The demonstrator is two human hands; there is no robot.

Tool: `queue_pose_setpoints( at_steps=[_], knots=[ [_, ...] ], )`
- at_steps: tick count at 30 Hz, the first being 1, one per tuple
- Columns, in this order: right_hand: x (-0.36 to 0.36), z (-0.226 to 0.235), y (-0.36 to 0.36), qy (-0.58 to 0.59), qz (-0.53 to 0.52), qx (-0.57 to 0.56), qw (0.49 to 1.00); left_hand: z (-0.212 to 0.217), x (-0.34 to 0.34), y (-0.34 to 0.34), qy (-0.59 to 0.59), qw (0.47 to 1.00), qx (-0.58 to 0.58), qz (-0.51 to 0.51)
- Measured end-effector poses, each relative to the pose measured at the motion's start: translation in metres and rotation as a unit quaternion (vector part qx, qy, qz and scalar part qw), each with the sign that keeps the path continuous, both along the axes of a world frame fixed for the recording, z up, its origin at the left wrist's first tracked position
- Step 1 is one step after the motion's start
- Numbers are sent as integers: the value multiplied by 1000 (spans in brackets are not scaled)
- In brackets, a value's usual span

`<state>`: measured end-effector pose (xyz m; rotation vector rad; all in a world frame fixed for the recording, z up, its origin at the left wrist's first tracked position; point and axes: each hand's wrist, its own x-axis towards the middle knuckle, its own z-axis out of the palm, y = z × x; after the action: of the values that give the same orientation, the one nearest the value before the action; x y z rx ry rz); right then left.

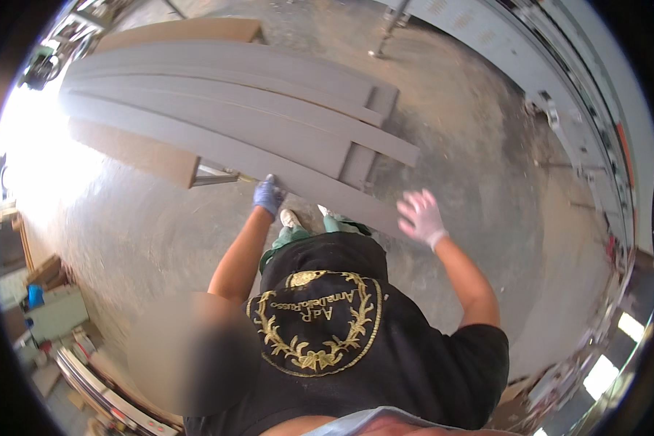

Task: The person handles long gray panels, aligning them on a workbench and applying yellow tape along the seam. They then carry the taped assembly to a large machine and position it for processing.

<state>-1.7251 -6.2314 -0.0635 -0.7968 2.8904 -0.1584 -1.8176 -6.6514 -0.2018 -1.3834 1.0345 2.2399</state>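
A long grey board [320, 190] runs along the near side of a stack of similar grey boards [269, 131]. My left hand [269, 195], in a blue glove, is closed on the near edge of this board, thumb on top; its other fingers are mostly hidden. At the board's right end is my right hand [421, 218], in a thin whitish glove. Its fingers are spread and bent beside the end corner; I cannot tell whether they touch it. The boards' right ends are staggered, and narrower pieces show between them.
Brown sheets [134, 151] under the boards rest on a metal stand [216, 176]. A long machine [501, 51] with rails lines the right side. Stacked panels [58, 312] and long strips [109, 396] lie at lower left. My feet [289, 218] stand on the concrete floor.
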Motion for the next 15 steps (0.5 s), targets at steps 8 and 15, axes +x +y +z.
queue_pose_setpoints(
  at_steps=[8, 15],
  knots=[
    [-199, -50, -24, -7, -297, -163, 941, 4, 20, 13, -16, 991, -99, -84],
    [-246, -73, -109, -161, -303, -102, 934, 15, 29, 11, 56, 984, -25, -170]
  ],
)
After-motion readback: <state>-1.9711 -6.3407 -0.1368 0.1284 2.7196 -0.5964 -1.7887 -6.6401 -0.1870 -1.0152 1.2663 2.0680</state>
